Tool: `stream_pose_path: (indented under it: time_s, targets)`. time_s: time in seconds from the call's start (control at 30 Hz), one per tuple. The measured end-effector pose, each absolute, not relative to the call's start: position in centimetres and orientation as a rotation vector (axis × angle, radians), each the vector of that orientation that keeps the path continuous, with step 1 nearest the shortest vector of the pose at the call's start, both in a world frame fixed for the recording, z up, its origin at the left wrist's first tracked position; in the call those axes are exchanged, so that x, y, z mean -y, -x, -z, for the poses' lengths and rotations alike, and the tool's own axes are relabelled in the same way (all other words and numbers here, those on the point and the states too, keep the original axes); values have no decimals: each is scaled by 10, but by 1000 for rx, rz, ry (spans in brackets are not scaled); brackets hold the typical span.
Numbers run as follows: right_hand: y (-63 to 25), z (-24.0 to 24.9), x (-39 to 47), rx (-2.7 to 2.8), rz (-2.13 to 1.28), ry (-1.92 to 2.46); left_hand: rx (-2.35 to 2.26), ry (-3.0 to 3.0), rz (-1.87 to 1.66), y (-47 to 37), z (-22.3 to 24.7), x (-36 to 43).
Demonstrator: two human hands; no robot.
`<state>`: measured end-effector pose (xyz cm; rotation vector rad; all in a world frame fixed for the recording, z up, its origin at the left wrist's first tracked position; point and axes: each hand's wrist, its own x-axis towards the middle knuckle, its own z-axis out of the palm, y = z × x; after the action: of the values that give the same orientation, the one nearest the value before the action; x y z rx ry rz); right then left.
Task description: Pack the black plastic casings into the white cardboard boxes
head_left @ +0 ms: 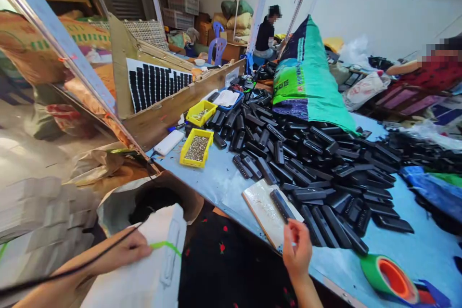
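Observation:
At the lower left, my left hand (pixel 132 249) is closed on a bright green band (pixel 166 246) that crosses a stack of white sheets or flat boxes (pixel 155 269). My right hand (pixel 298 245) is raised at the table's near edge, fingers curled, thumb and index finger close together; whether anything is between them is too small to tell. Just beyond its fingertips a black plastic piece (pixel 281 205) lies on a pale board (pixel 262 209). Several more black pieces (pixel 325 226) lie side by side to the right of the board, in front of a large pile.
Yellow trays, one with small metal parts (pixel 197 147), stand beside a white box (pixel 169 142). A green sack (pixel 310 77) rests behind the pile. Green tape (pixel 388 279) lies at the right front. An open bag (pixel 119 202) is at left. Two people sit farther back.

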<state>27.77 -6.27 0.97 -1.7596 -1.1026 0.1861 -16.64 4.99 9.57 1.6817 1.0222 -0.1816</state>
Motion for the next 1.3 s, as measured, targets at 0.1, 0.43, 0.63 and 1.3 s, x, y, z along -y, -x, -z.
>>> stream_pose_path:
  time_s: [0.1,0.43,0.63,1.3]
  targets:
    - [-240,-26,68,997,-1090,1581,-838,-1871,204,95,-91,-72]
    - [-230,-104,26,1168,-1370,1307,-1039,-2148,-636,-35,-97,-62]
    - [-221,-128,-18,2105,-413,1655,-920,-2148,-533,-13,-74,-87]
    - [-276,28,46,2025,-78,1898,-585,-2845,91,-50,-55,-108]
